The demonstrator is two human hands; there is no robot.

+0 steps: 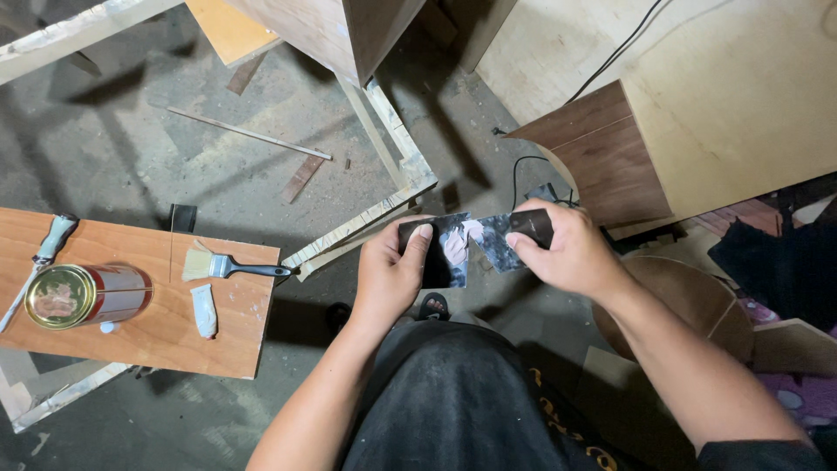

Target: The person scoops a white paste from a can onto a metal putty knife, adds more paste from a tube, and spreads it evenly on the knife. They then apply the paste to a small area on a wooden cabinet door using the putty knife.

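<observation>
Seated above a dark-clothed lap [453,401], the left hand [392,275] and right hand [567,253] are each pinching one end of a dark, glossy, creased printed sheet [471,244], held at mid-frame above the floor; keeping both grips clamped evenly should be preventing tearing.

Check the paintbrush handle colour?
Black handle on the paintbrush, pale bristles; clearest in the head view, lying on the wooden board.

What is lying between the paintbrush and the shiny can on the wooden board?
In the head view, a small white squeezed tube lies on the wooden board, just below the paintbrush and right of the can.
</observation>
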